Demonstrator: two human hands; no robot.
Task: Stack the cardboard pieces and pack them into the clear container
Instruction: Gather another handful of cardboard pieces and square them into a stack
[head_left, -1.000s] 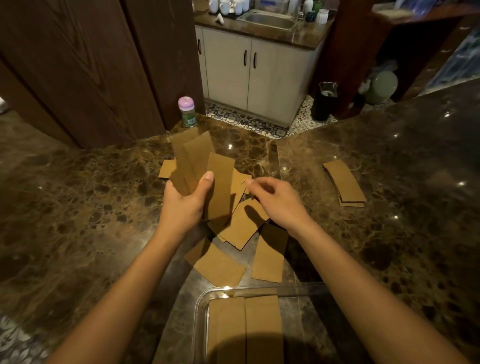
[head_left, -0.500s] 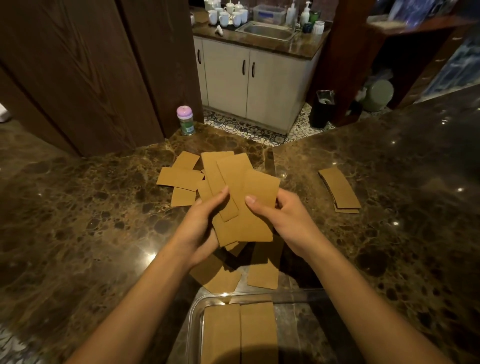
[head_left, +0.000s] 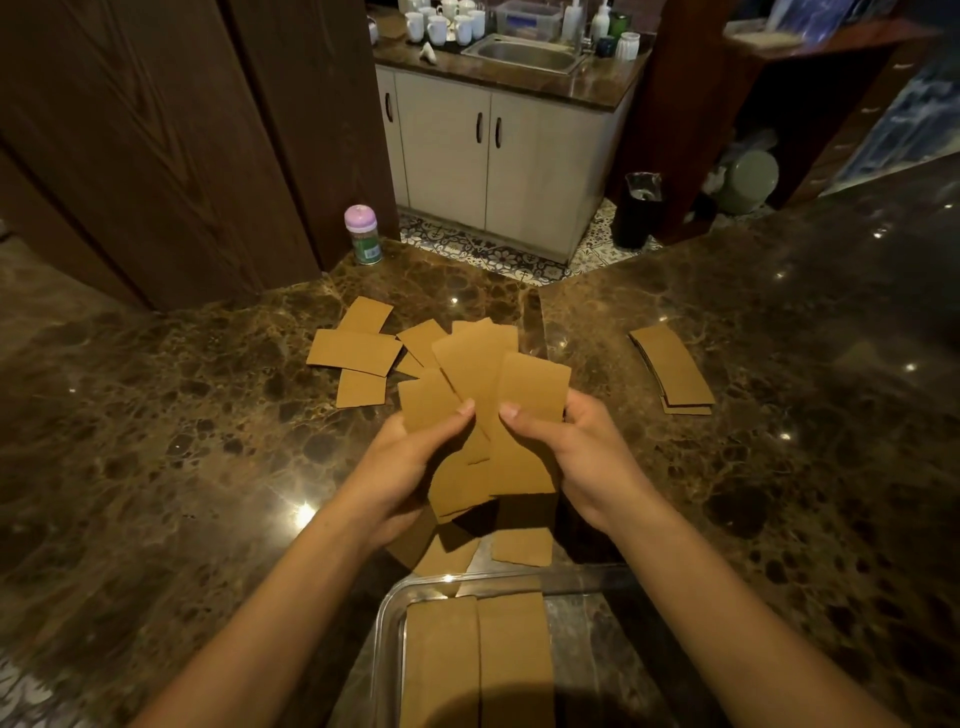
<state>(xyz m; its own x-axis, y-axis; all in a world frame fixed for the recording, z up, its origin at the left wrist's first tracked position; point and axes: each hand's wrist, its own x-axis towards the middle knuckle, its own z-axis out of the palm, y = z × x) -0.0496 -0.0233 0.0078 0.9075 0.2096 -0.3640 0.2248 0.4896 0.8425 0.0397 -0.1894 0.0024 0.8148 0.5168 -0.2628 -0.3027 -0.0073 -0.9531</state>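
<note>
A fanned bunch of brown cardboard pieces (head_left: 483, 374) is held above the marble counter by both hands. My left hand (head_left: 410, 462) grips its left side with the thumb on top. My right hand (head_left: 576, 457) grips the right side, thumb on the front piece. Loose pieces (head_left: 353, 351) lie flat to the far left. Two more loose pieces (head_left: 522, 545) lie under my hands. A neat stack (head_left: 672, 366) sits at the right. The clear container (head_left: 387, 623) stands at the near edge with two piles (head_left: 478, 660) side by side inside.
A small bottle with a pink cap (head_left: 362, 234) stands at the counter's far edge. Beyond the dark marble counter (head_left: 182, 441) are wooden doors, white cabinets, a sink and a black bin on the floor.
My right hand picked a piece off the counter and joined it to the bunch in my left hand. Both hands now hold the fan together, lower and nearer to me.
</note>
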